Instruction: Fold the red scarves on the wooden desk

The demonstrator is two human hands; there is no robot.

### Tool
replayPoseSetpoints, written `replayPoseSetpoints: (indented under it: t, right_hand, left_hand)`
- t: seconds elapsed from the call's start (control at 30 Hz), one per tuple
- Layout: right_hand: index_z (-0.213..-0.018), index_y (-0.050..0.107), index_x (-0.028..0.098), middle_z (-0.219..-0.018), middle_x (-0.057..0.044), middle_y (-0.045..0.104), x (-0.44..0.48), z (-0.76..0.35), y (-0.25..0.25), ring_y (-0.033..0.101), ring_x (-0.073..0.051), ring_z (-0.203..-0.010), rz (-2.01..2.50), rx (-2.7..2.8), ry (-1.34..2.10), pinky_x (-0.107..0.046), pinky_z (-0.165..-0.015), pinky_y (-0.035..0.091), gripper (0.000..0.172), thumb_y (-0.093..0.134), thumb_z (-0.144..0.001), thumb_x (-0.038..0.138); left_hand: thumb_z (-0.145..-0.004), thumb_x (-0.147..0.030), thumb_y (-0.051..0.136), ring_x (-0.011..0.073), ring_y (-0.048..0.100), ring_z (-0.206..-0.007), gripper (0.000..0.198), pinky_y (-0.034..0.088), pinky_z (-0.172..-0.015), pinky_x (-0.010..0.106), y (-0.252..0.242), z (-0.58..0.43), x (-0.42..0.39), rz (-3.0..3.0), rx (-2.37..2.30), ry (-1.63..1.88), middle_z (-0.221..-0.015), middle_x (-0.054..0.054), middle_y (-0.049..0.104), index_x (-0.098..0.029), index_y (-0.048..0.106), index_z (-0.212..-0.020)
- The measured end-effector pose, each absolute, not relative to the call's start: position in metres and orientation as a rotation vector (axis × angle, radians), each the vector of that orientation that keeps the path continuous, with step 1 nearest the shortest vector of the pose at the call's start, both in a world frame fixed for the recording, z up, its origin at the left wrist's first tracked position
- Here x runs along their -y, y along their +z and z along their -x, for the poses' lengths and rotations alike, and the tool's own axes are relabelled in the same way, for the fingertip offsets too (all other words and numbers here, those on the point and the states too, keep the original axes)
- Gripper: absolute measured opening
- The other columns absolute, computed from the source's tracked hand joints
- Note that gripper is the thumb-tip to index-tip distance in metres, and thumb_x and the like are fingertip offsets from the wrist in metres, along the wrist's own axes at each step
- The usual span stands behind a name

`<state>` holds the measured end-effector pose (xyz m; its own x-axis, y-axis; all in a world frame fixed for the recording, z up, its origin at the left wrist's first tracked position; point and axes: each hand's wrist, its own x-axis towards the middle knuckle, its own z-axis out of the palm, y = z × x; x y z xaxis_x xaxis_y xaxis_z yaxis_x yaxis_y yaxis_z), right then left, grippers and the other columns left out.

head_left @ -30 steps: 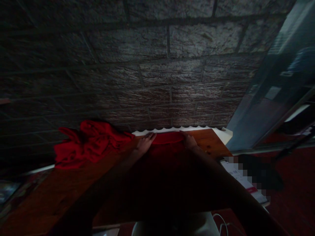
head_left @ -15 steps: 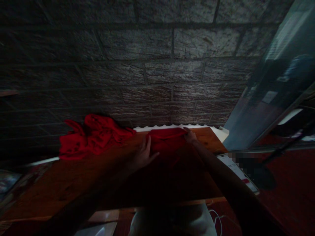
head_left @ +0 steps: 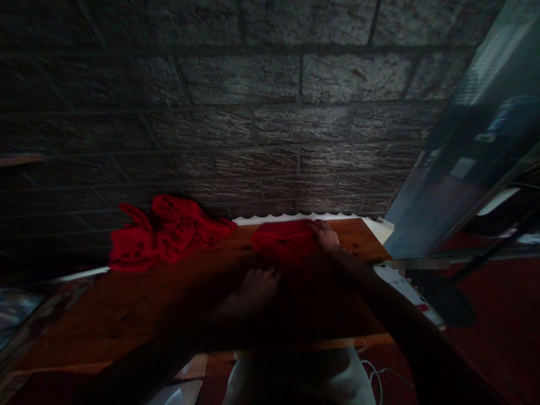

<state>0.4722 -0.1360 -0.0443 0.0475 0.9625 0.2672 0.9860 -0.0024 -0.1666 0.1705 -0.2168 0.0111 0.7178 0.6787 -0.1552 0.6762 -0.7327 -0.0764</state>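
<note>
A red cloth [head_left: 283, 243] lies partly folded on the far side of a wooden table [head_left: 126, 304], close to the wall. My right hand [head_left: 325, 235] rests on the cloth's far right corner, fingers closed over the edge. My left hand [head_left: 257, 284] is nearer to me, at the cloth's left near part, fingers curled on the fabric in deep shadow. The near part of the cloth is too dark to make out.
A crumpled heap of red cloth [head_left: 166, 232] sits at the table's far left. A dark brick wall [head_left: 270, 112] rises right behind the table. A glass panel [head_left: 464, 157] leans at the right. A white printed sheet [head_left: 405, 289] lies beside the table's right edge.
My left hand has drawn back from the cloth's far edge toward me. The cloth's far edge has folded over into a rounded bundle. My right hand has stayed at the far right corner.
</note>
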Motion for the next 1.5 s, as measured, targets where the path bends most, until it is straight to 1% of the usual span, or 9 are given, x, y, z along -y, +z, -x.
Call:
replayPoseSetpoints:
  t: [0.2, 0.37, 0.57, 0.77, 0.87, 1.0, 1.17, 1.3, 1.5]
  right_hand:
    - [-0.125, 0.068, 0.027, -0.133, -0.009, 0.06, 0.135, -0.476, -0.044, 0.05, -0.027, -0.127, 1.773, 2.259, -0.229, -0.039, -0.11, 0.04, 0.039, 0.05, -0.094, 0.015]
    - [-0.124, 0.069, 0.025, -0.132, -0.008, 0.063, 0.134, -0.477, -0.044, 0.055, -0.024, -0.124, 1.739, 2.268, -0.156, -0.037, -0.108, 0.043, 0.038, 0.05, -0.093, 0.013]
    - [-0.13, 0.065, 0.027, -0.133, -0.007, 0.064, 0.151, -0.485, -0.051, 0.064, -0.02, -0.115, 1.895, 2.076, 0.049, -0.033, -0.104, 0.048, 0.043, 0.043, -0.095, 0.014]
    - [-0.125, 0.067, 0.021, -0.13, -0.01, 0.066, 0.153, -0.464, -0.035, 0.062, -0.023, -0.119, 1.879, 2.011, 0.007, -0.034, -0.106, 0.047, 0.037, 0.043, -0.098, 0.023]
    - [-0.134, 0.061, 0.022, -0.146, -0.011, 0.052, 0.137, -0.446, -0.021, 0.049, -0.024, -0.135, 1.859, 1.945, -0.094, -0.037, -0.114, 0.038, 0.041, 0.039, -0.101, 0.03]
    - [-0.15, 0.043, 0.022, -0.161, -0.013, 0.028, 0.113, -0.426, -0.028, 0.023, -0.028, -0.15, 1.947, 1.941, -0.077, -0.045, -0.119, 0.028, 0.054, 0.042, -0.101, 0.045]
    - [-0.149, 0.042, 0.016, -0.16, -0.021, 0.025, 0.101, -0.422, -0.056, 0.021, -0.033, -0.15, 2.052, 1.982, -0.045, -0.053, -0.117, 0.023, 0.058, 0.041, -0.1, 0.047]
    - [-0.147, 0.044, 0.012, -0.158, -0.02, 0.031, 0.1, -0.439, -0.054, 0.03, -0.029, -0.147, 1.977, 1.99, 0.046, -0.046, -0.117, 0.029, 0.055, 0.045, -0.099, 0.039]
    - [-0.124, 0.064, 0.015, -0.124, -0.012, 0.066, 0.147, -0.473, -0.044, 0.06, -0.021, -0.117, 1.725, 1.788, 0.091, -0.034, -0.105, 0.045, 0.037, 0.05, -0.091, 0.018]
  left_hand:
    - [-0.098, -0.053, 0.04, 0.0326, 0.062, -0.116, 0.049, 0.047, -0.099, 0.048, 0.036, -0.166, 0.196, 3.026, 1.105, 0.065, -0.127, 0.012, 0.066, -0.024, 0.063, -0.129]
    - [-0.102, -0.05, 0.028, 0.0276, 0.029, -0.148, 0.061, 0.027, -0.119, 0.043, 0.014, -0.187, 0.111, 2.91, 1.092, -0.447, -0.16, 0.013, 0.032, -0.016, 0.035, -0.153]
    - [-0.101, -0.055, 0.027, 0.0294, 0.014, -0.152, 0.067, 0.019, -0.122, 0.049, -0.058, -0.168, 0.07, 2.902, 1.197, -0.267, -0.162, 0.014, 0.024, -0.015, 0.033, -0.154]
    - [-0.099, -0.061, 0.024, 0.0322, 0.003, -0.152, 0.074, 0.007, -0.121, 0.058, -0.051, -0.161, 0.077, 2.927, 1.355, -0.045, -0.164, 0.012, 0.011, -0.016, 0.021, -0.158]
    - [-0.098, -0.064, 0.022, 0.0332, 0.007, -0.152, 0.078, 0.003, -0.12, 0.061, -0.034, -0.17, 0.071, 2.962, 1.411, 0.082, -0.163, 0.015, 0.013, -0.015, 0.022, -0.158]
    - [-0.101, -0.055, 0.02, 0.0286, 0.011, -0.152, 0.072, 0.009, -0.122, 0.054, -0.022, -0.191, 0.063, 2.94, 1.341, -0.236, -0.163, 0.018, 0.015, -0.01, 0.021, -0.157]
    - [-0.102, -0.051, 0.027, 0.0261, 0.014, -0.152, 0.065, 0.016, -0.123, 0.048, -0.04, -0.202, 0.064, 2.961, 1.234, -0.276, -0.162, 0.016, 0.023, -0.012, 0.032, -0.154]
    - [-0.101, -0.054, 0.031, 0.0261, 0.014, -0.152, 0.065, 0.013, -0.123, 0.049, -0.051, -0.195, 0.063, 2.969, 1.187, -0.257, -0.163, 0.013, 0.021, -0.017, 0.035, -0.153]
    - [-0.101, -0.057, 0.028, 0.0255, 0.015, -0.152, 0.068, 0.014, -0.124, 0.046, -0.025, -0.197, 0.08, 3.114, 1.081, -0.228, -0.163, 0.013, 0.022, -0.015, 0.033, -0.154]
